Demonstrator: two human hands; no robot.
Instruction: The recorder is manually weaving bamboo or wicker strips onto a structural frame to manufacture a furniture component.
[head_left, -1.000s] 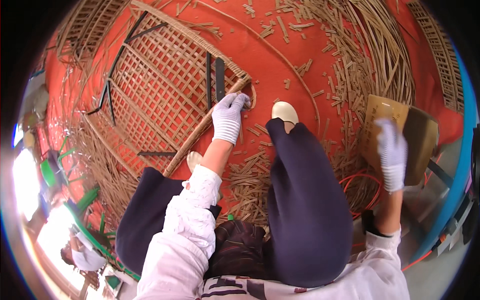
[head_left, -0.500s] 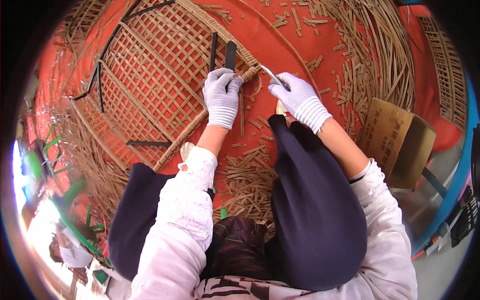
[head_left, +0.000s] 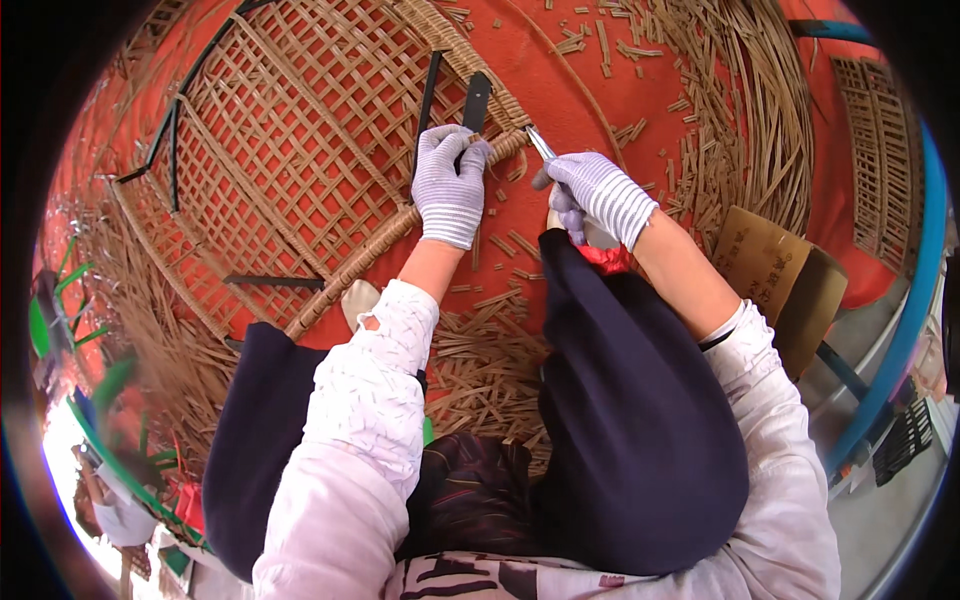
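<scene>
Gloved work on a woven panel [head_left: 285, 150]

The panel lies on red sheeting [head_left: 535, 55], upper left. Left hand [head_left: 450, 185] pinches a thin strip [head_left: 474, 138] near its corner; right hand [head_left: 600, 195] is clamped on a metal tool [head_left: 539, 143]. Probably light, springy; best held by the bound rim [head_left: 452, 42].

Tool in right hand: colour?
Silver: the exposed end of the metal hand tool, best seen in the head view; the right hand hides the rest.
</scene>
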